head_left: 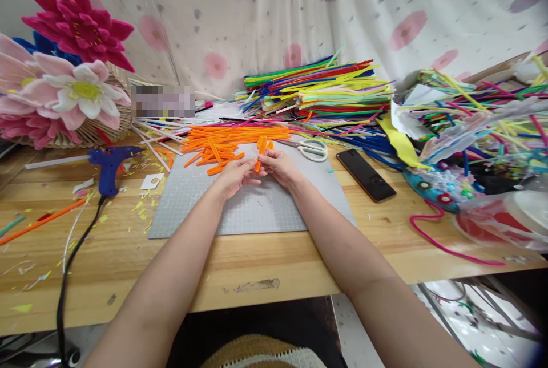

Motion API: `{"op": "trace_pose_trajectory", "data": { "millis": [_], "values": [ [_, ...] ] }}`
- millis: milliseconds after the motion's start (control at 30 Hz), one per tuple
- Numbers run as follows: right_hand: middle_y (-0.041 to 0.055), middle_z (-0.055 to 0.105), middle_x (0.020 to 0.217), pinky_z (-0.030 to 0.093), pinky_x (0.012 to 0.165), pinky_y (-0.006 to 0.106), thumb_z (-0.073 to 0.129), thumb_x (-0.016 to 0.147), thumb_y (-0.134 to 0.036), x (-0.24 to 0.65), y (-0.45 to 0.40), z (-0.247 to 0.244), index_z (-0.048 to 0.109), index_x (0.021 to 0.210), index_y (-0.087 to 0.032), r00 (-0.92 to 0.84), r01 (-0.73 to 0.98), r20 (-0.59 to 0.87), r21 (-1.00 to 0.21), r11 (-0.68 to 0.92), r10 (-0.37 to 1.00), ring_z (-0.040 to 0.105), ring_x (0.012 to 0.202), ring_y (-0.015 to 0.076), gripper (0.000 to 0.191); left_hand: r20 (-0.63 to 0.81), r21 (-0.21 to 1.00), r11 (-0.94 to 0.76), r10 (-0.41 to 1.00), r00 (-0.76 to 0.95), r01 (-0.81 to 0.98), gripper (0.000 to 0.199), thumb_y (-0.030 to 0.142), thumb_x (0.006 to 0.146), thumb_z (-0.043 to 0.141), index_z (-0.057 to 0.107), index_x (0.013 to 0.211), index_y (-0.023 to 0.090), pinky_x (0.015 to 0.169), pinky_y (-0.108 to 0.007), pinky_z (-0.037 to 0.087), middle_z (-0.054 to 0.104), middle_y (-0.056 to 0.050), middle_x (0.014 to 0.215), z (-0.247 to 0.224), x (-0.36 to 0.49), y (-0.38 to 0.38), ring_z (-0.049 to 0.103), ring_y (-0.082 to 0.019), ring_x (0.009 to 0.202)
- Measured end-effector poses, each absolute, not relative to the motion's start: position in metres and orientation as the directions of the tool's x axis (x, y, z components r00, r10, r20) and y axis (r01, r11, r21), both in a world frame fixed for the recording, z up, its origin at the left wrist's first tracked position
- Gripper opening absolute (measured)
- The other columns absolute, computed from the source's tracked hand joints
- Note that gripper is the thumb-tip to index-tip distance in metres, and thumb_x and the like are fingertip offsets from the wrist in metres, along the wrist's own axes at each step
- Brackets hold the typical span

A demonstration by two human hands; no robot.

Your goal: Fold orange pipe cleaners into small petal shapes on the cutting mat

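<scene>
Over the grey cutting mat (pixel 257 214), my left hand (pixel 240 176) and my right hand (pixel 278 167) meet, both closed on a short orange pipe cleaner (pixel 261 145). Its looped upper end sticks up between the fingertips, and the fingers hide part of its lower end. A pile of cut orange pipe cleaners (pixel 214 142) lies just beyond my left hand, on the mat's far edge. To the right of the pile, behind my right hand, rest scissors (pixel 313 150) with pale handles.
A blue glue gun (pixel 109 168) with its black cord (pixel 77 248) lies on the left. Pipe cleaner bundles (pixel 342 94) are stacked at the back. A phone (pixel 366 175) sits right of the mat, near a cluttered heap (pixel 483 111). Plush flowers (pixel 85 91) stand far left.
</scene>
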State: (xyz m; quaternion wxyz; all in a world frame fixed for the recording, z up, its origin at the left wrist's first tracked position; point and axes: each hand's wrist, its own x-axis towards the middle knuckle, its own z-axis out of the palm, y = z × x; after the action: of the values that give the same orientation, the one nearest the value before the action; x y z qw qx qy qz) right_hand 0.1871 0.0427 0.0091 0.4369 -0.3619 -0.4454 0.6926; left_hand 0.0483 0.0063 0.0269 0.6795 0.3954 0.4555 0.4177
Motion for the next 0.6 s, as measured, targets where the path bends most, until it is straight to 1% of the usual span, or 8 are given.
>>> {"op": "trace_pose_trajectory", "data": {
  "millis": [67, 133, 200, 267, 333, 433, 533, 600],
  "values": [
    [-0.0077, 0.040, 0.043, 0.016, 0.043, 0.022, 0.079, 0.049, -0.042, 0.188, 0.044, 0.009, 0.044, 0.053, -0.016, -0.305, -0.259, -0.090, -0.950, -0.174, 0.948, 0.030, 0.041, 0.0033, 0.043, -0.188, 0.981, 0.194, 0.970, 0.154, -0.024, 0.026, 0.032, 0.068, 0.069, 0.060, 0.084, 0.014, 0.055, -0.025, 0.052, 0.063, -0.003, 0.079, 0.025, 0.049, 0.005, 0.063, -0.013, 0.067],
    [-0.0086, 0.036, 0.042, 0.013, 0.043, 0.023, 0.078, 0.049, -0.044, 0.189, 0.045, 0.009, 0.041, 0.053, -0.017, -0.266, -0.230, -0.076, -0.963, -0.140, 0.961, 0.025, 0.040, 0.0032, 0.045, -0.018, 0.967, 0.000, 0.998, 0.067, 0.254, 0.030, 0.030, 0.061, 0.073, 0.058, 0.082, 0.016, 0.059, -0.027, 0.051, 0.062, -0.001, 0.075, 0.021, 0.049, 0.005, 0.061, -0.013, 0.066],
    [-0.0086, 0.035, 0.041, 0.012, 0.044, 0.024, 0.076, 0.051, -0.047, 0.190, 0.045, 0.008, 0.040, 0.053, -0.018, -0.255, -0.190, -0.073, -0.974, -0.124, 0.964, 0.023, 0.040, 0.0034, 0.046, 0.162, 0.844, -0.169, 0.985, 0.060, 0.509, 0.023, 0.029, 0.062, 0.071, 0.059, 0.077, 0.017, 0.064, -0.028, 0.049, 0.062, 0.000, 0.070, 0.018, 0.049, 0.004, 0.059, -0.013, 0.065],
    [-0.0084, 0.035, 0.041, 0.012, 0.044, 0.024, 0.075, 0.052, -0.049, 0.190, 0.046, 0.008, 0.039, 0.053, -0.018, -0.253, -0.145, -0.073, -0.983, -0.113, 0.965, 0.023, 0.040, 0.0037, 0.047, 0.274, 0.716, -0.274, 0.956, 0.103, 0.642, 0.013, 0.029, 0.068, 0.065, 0.060, 0.074, 0.018, 0.067, -0.028, 0.047, 0.063, 0.000, 0.072, 0.017, 0.049, 0.003, 0.058, -0.013, 0.066],
    [-0.0081, 0.035, 0.041, 0.012, 0.045, 0.024, 0.074, 0.052, -0.050, 0.191, 0.046, 0.008, 0.039, 0.053, -0.018, -0.248, -0.103, -0.069, -0.990, -0.097, 0.966, 0.023, 0.040, 0.0039, 0.047, 0.329, 0.663, -0.322, 0.936, 0.123, 0.676, 0.012, 0.030, 0.072, 0.061, 0.060, 0.075, 0.019, 0.067, -0.027, 0.046, 0.065, -0.001, 0.076, 0.018, 0.048, 0.002, 0.059, -0.013, 0.066],
    [-0.0081, 0.035, 0.041, 0.013, 0.045, 0.024, 0.073, 0.052, -0.051, 0.192, 0.047, 0.008, 0.039, 0.052, -0.018, -0.249, -0.065, -0.062, -0.995, -0.080, 0.967, 0.024, 0.041, 0.0040, 0.048, 0.342, 0.669, -0.329, 0.932, 0.117, 0.667, 0.013, 0.031, 0.074, 0.059, 0.061, 0.078, 0.019, 0.066, -0.026, 0.045, 0.066, -0.001, 0.078, 0.019, 0.047, 0.001, 0.059, -0.013, 0.067],
    [-0.0083, 0.036, 0.040, 0.012, 0.044, 0.024, 0.074, 0.052, -0.050, 0.194, 0.047, 0.008, 0.040, 0.052, -0.018, -0.289, -0.064, -0.060, -0.995, -0.082, 0.955, 0.023, 0.040, 0.0036, 0.047, 0.320, 0.730, -0.303, 0.943, 0.085, 0.612, 0.011, 0.028, 0.077, 0.055, 0.062, 0.077, 0.019, 0.067, -0.027, 0.046, 0.066, -0.002, 0.078, 0.016, 0.046, 0.003, 0.059, -0.013, 0.068],
    [-0.0083, 0.036, 0.040, 0.010, 0.044, 0.024, 0.074, 0.052, -0.048, 0.195, 0.045, 0.010, 0.040, 0.052, -0.018, -0.328, -0.093, -0.068, -0.990, -0.104, 0.942, 0.022, 0.039, 0.0032, 0.046, 0.282, 0.830, -0.268, 0.958, 0.045, 0.489, 0.012, 0.030, 0.077, 0.055, 0.060, 0.077, 0.019, 0.063, -0.026, 0.047, 0.063, -0.001, 0.074, 0.013, 0.045, 0.006, 0.059, -0.013, 0.065]
  ]
}}
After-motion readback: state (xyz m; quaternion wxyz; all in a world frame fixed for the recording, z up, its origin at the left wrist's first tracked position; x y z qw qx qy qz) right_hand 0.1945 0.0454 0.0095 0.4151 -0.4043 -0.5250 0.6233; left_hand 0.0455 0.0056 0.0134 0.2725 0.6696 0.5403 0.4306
